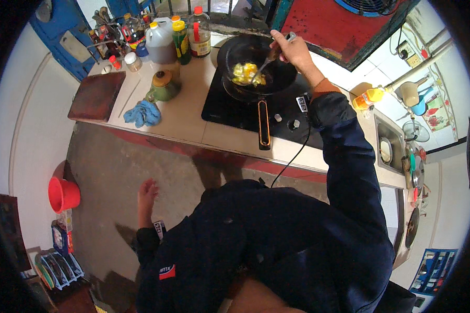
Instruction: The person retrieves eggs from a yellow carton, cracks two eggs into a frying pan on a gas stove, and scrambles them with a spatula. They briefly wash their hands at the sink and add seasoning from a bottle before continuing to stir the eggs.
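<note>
My right hand (291, 49) is closed round the handle of a metal spatula (273, 54), whose far end dips into a black wok (284, 74). Beneath its tip lies yellow food that looks like egg (243, 73), partly blurred. The wok rests on a black glass cooktop (235, 111), and its long handle (264, 125) reaches over the counter's front side. At my left side, away from the counter, my left hand (148, 191) hangs over the floor, holding nothing, with its fingers slightly apart.
Left of the cooktop are a green teapot (166, 86), a blue cloth (143, 113) and a brown cutting board (96, 96). Several bottles (181, 41) line the back. A black cable (297, 150) crosses the counter edge. A steel sink (393, 156) is at right; a red bucket (64, 195) is at left.
</note>
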Motion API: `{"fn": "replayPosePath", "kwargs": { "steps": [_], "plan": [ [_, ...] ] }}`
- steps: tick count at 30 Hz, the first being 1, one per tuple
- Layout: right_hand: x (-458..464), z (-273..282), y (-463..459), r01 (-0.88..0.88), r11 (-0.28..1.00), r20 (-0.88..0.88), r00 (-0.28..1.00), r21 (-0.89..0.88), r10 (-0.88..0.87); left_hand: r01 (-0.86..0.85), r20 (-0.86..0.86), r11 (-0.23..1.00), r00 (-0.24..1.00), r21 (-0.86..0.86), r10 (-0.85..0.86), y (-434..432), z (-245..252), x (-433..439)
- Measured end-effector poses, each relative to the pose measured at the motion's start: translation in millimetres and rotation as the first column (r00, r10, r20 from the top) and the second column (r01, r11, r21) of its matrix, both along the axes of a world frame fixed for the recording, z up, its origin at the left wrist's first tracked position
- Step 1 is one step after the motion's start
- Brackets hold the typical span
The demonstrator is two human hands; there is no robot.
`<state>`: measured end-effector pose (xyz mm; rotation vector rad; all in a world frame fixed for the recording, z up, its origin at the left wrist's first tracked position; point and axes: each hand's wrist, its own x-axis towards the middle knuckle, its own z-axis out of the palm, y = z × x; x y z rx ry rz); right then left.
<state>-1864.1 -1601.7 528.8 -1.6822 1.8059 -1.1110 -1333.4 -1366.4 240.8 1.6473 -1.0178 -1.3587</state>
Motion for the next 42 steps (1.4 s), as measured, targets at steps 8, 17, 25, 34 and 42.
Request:
{"fn": "replayPosePath", "kwargs": {
  "steps": [8, 17, 25, 34, 42],
  "plan": [
    [-4.1, -4.2, 2.6, 0.089, 0.994, 0.026, 0.995, 0.067, -0.091, -0.011, -0.015, 1.0, 1.0, -0.011, 0.011, -11.3, 4.9, -4.4],
    [-20.6, 6.7, -2.1, 0.053, 0.991, 0.216, 0.973, 0.12, -0.078, 0.019, -0.026, 1.0, 0.999, -0.019, -0.02, -10.8, 0.3, -11.7],
    [-47.2, 30.5, -19.2, -0.065, 0.996, -0.292, 0.953, 0.065, 0.081, -0.014, 0.002, 1.0, 1.0, 0.005, 0.014, 4.9, -9.1, -1.3],
    [-80.9, 1.7, 5.7, -0.19, 0.973, 0.023, 0.982, 0.127, 0.189, -0.008, -0.004, 1.0, 1.0, -0.002, 0.008, 5.9, -10.8, 4.5],
    [-84.6, -14.3, 23.8, -0.293, 0.949, 0.201, 0.943, 0.118, 0.266, -0.01, 0.013, 1.0, 1.0, 0.015, 0.009, 3.9, 10.9, -6.9]
  ]
}}
